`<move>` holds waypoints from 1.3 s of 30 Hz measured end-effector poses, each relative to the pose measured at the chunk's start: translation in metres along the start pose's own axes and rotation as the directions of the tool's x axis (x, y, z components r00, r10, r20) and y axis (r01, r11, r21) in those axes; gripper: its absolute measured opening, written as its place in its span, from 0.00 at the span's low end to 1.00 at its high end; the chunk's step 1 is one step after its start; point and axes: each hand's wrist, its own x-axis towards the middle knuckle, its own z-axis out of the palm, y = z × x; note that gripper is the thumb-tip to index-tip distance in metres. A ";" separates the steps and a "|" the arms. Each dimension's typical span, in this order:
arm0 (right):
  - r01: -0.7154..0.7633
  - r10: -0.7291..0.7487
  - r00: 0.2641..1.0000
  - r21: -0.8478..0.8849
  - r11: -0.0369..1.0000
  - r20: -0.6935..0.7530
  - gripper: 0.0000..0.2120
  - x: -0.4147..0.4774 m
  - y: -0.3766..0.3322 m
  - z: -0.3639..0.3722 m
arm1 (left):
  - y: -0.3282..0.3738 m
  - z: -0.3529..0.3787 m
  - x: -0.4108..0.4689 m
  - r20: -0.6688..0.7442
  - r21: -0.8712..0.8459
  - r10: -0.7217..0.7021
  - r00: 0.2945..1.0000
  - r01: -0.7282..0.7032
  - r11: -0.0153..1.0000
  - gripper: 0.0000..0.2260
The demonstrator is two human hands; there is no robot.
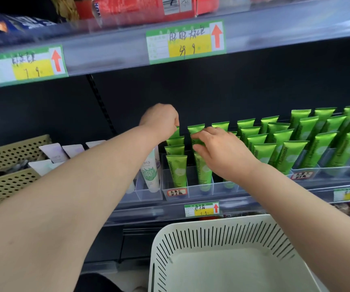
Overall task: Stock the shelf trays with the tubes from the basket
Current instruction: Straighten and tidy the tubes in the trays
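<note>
Though behind left forearm [98, 175], white tubes [150, 175]

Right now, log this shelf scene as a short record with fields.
left hand: grips the top of the rear green tube
right hand: pinches the next-row tube near its top
tray: clear, holds rows of upright green tubes
basket: white, no tubes visible inside
white tube: stands left of the green rows
</note>
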 end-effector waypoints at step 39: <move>0.095 -0.092 0.995 -0.215 0.972 0.024 0.11 0.054 -0.103 0.034 | -0.118 -0.052 -0.092 0.202 -0.061 -0.134 0.970 0.149 0.987 0.07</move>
